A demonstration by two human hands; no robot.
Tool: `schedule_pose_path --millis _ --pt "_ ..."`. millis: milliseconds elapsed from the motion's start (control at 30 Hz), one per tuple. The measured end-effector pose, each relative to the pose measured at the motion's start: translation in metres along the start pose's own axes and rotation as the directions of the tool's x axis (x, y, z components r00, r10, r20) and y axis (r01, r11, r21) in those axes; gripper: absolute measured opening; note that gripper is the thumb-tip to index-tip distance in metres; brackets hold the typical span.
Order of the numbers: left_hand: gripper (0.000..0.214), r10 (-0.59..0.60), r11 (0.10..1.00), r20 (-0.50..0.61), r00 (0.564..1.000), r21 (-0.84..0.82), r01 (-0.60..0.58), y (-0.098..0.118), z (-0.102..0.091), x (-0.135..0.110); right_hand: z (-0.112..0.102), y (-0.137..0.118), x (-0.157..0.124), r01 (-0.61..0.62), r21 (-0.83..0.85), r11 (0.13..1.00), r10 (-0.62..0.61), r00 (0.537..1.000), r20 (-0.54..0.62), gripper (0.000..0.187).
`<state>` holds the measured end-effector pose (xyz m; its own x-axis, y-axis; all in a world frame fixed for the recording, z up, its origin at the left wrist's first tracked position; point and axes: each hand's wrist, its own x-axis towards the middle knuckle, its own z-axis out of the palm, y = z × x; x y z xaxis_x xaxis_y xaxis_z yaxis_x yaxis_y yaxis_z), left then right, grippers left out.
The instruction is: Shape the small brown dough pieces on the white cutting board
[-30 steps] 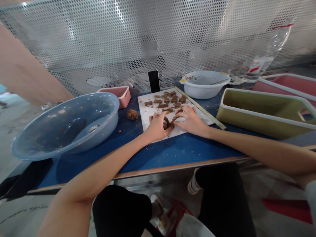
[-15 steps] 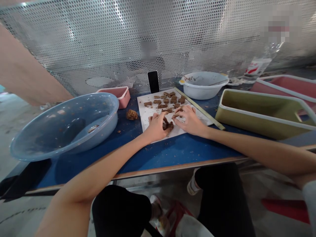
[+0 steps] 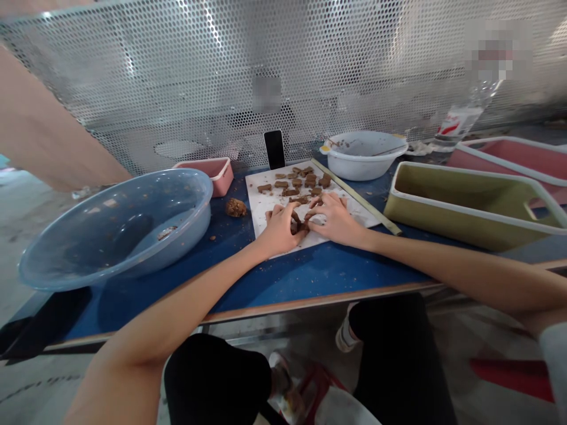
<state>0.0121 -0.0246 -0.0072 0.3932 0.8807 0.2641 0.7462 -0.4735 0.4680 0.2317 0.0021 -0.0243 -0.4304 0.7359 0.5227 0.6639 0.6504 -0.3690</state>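
Note:
On a white board (image 3: pixel 261 200) lie several small brown clay-like blocks (image 3: pixel 290 192) in loose rows, with crumbs around them. My left hand (image 3: pixel 281 229) is curled around a dark brown clay-like piece (image 3: pixel 299 225) near the board's front edge, thumb and fingers closed on it. From the right, my right hand (image 3: pixel 334 219) has its bent thumb and fingertips at the same piece. The fingers partly hide the piece's shape. A rough brown lump (image 3: pixel 235 207) sits on the blue table left of the board.
A large blue basin (image 3: pixel 177 248) stands at left, with a small pink box (image 3: pixel 224 177) behind. A yellowish strip (image 3: pixel 358 198) lies along the board's right edge. Beyond are a white basin (image 3: pixel 365 168), green bin (image 3: pixel 438 215), pink bin (image 3: pixel 509 153), bottle (image 3: pixel 460 121) and phone (image 3: pixel 274 149).
My right hand has moved slightly left, its thumb now at the brown piece beside my left hand. My left hand stays around the piece. The view has shifted slightly.

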Motion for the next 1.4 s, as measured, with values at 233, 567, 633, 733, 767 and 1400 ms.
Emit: schedule_pose_path --millis 233,567,633,733,767,1400 --pt "0.071 -0.006 1.0 0.0 1.0 0.003 0.006 0.001 0.0 0.0 0.004 0.006 -0.001 0.049 0.006 0.999 -0.049 0.999 -0.019 0.023" --pt "0.07 0.003 1.0 -0.007 1.0 -0.005 -0.003 0.0 0.001 -0.001 -0.006 0.01 0.003 0.091 -0.001 0.996 -0.091 0.996 0.01 0.011" --pt "0.072 0.004 1.0 -0.011 1.0 0.0 -0.004 -0.001 0.002 -0.001 -0.005 0.011 0.003 0.098 0.017 0.995 -0.098 0.995 0.012 0.012" --pt "0.071 0.007 1.0 -0.011 1.0 -0.004 -0.007 -0.001 0.003 -0.001 -0.004 0.012 0.003 0.101 0.03 0.994 -0.102 0.995 0.014 0.013" --pt "0.071 0.008 1.0 -0.01 1.0 -0.007 -0.008 -0.001 0.002 -0.001 -0.003 0.013 0.003 0.106 0.03 0.994 -0.107 0.994 0.017 0.013" --pt "0.069 0.007 1.0 0.004 1.0 -0.004 -0.007 0.001 0.002 0.0 -0.006 0.007 0.003 0.076 -0.019 0.997 -0.073 0.992 0.106 0.024"
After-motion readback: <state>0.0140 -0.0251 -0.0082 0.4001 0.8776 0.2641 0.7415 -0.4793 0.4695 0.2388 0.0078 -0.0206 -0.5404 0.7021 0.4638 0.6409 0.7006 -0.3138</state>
